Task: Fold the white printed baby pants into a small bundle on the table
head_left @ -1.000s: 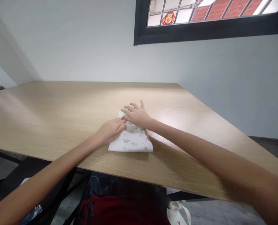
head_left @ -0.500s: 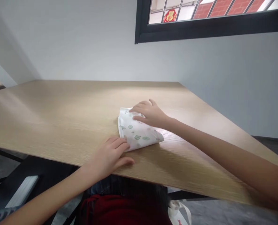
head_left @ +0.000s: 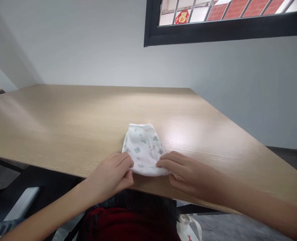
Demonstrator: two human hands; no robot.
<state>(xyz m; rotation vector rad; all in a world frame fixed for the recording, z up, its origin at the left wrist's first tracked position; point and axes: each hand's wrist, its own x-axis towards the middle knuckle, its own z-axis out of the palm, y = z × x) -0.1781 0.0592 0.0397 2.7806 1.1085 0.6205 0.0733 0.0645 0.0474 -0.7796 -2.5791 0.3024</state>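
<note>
A small white cloth item (head_left: pixel 143 147), printed with little green and grey pictures, lies on the table close to its front edge. It is narrower at the far end and wider, with a rounded border, toward me; whether it is a baby's hat or another garment I cannot tell. My left hand (head_left: pixel 113 174) pinches its near left corner between thumb and fingers. At the near right corner, my right hand (head_left: pixel 181 169) grips the cloth in the same way, its thumb partly hidden beneath.
The wooden table (head_left: pixel 75 113) stretches to a pale wall (head_left: pixel 93 43). A dark-framed window (head_left: pixel 228 30) is at upper right. Below the front edge are a black bench (head_left: pixel 55 182) at left and a white bag (head_left: pixel 188 231) near my lap.
My right hand has come down from the cloth's far side to its near right corner. The cloth has turned, its narrow end now pointing away. My left hand's fingers have closed on it.
</note>
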